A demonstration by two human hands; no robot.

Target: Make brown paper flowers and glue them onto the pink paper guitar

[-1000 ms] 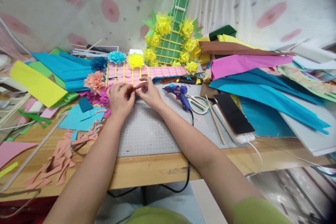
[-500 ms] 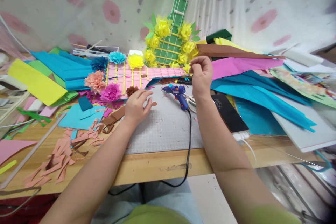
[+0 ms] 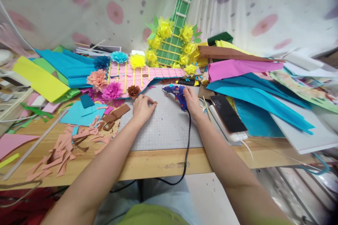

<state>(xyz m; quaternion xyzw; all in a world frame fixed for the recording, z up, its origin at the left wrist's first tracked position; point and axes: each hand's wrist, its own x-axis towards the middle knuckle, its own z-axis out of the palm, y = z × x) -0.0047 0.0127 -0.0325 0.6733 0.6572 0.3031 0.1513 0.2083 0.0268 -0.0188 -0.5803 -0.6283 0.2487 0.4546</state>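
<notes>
My left hand [image 3: 143, 107] rests on the grey cutting mat [image 3: 163, 126], its fingers pinched on a small brown paper scrap [image 3: 154, 103]. A small brown paper flower [image 3: 133, 91] lies just beyond it on the mat's far edge. My right hand [image 3: 191, 99] is closed round the handle of the blue glue gun [image 3: 177, 92], which lies on the mat with its black cord [image 3: 186, 147] running off the table's front edge. Behind them lies a pink paper guitar body [image 3: 148, 74] with yellow strips, ringed by paper flowers.
A green paper guitar neck [image 3: 179, 10] with yellow flowers leans on the wall. A black phone [image 3: 227, 113] lies to the right, near scissors and a wooden stick. Sheets of blue, pink and yellow paper are piled left and right. Pink and brown scraps [image 3: 66, 147] litter the left front.
Both hands let go of the brown flower, which now lies on the mat. My right hand rose toward the yellow flowers, then came down onto the glue gun. My left hand took up a brown scrap.
</notes>
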